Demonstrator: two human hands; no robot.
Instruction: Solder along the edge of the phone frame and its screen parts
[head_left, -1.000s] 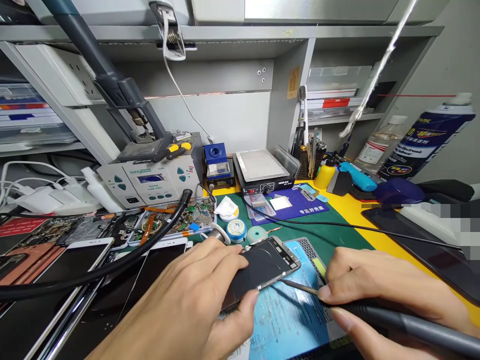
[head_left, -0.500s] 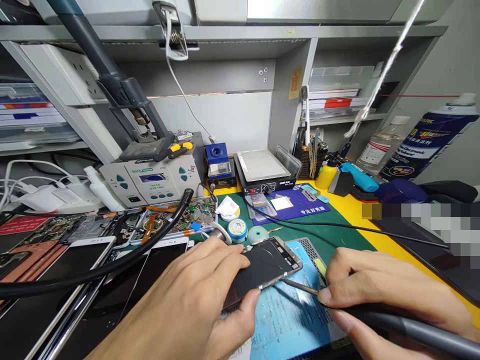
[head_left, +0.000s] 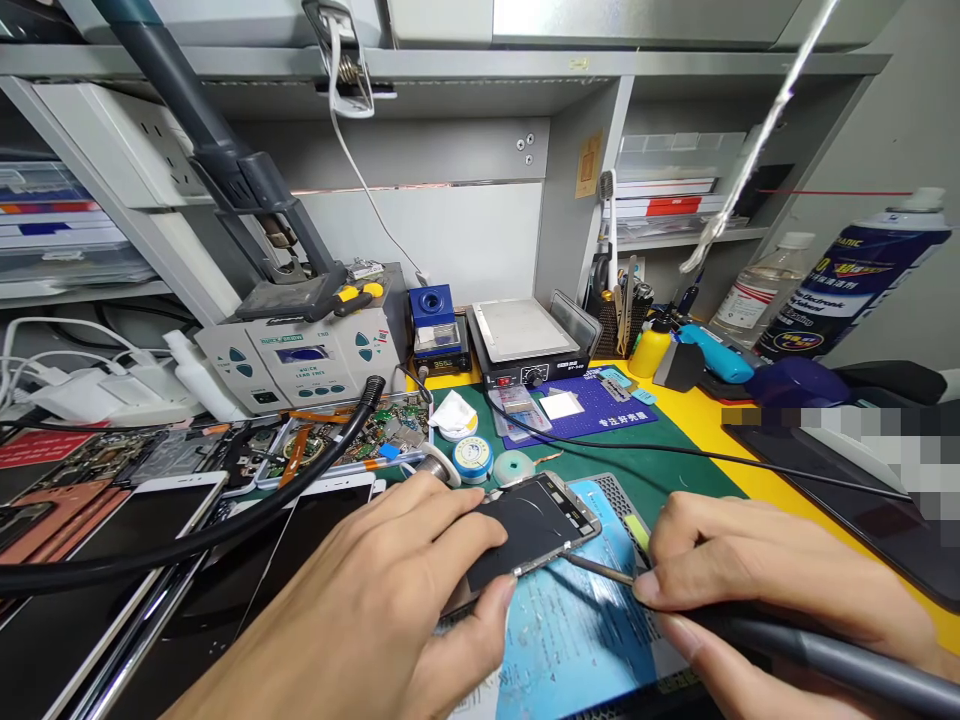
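Observation:
My left hand (head_left: 405, 570) grips a dark phone screen assembly (head_left: 529, 525), thumb along its near edge and fingers over its face. Small metal parts line the assembly's far right end. Between the thumb and fingers of my right hand (head_left: 757, 580) is a slim soldering iron (head_left: 817, 650) with a thick dark handle. Its thin tip touches, or nearly touches, the assembly's near right edge. Beneath the assembly lies a light blue sheet (head_left: 577, 640), on a green mat (head_left: 690, 470). The palm side of my left hand is hidden.
A thick black hose (head_left: 247, 530) crosses the left side above several phones. Behind my hands are a spool (head_left: 472, 460), a tray of circuit boards (head_left: 375, 430), a hot plate (head_left: 532, 345) and a soldering station (head_left: 300, 355). A black cable (head_left: 637, 445) runs across the mat.
The view has shifted very slightly. My left fingers have slid a little over the assembly; the iron's tip stays by the same edge.

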